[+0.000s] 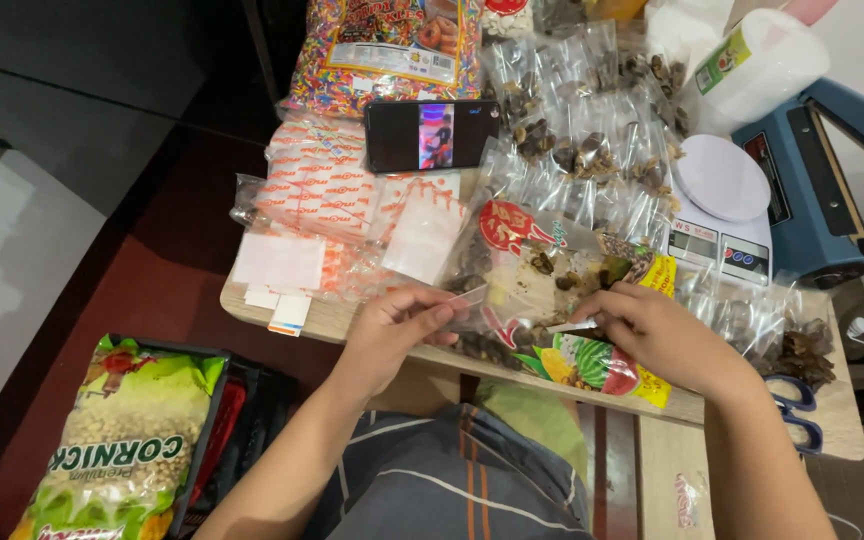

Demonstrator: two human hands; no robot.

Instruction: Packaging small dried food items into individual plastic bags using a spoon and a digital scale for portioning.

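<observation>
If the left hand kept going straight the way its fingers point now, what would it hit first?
The left hand points rightward, pinching a small clear plastic bag. Beyond the bag it would probably meet the right hand's fingertips, which face it across a short gap, though depth is unclear.

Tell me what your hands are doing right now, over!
Left hand and right hand pinch a small clear bag between them. Snack pack lies under it. Filled bags, scale crowd the table.
</observation>
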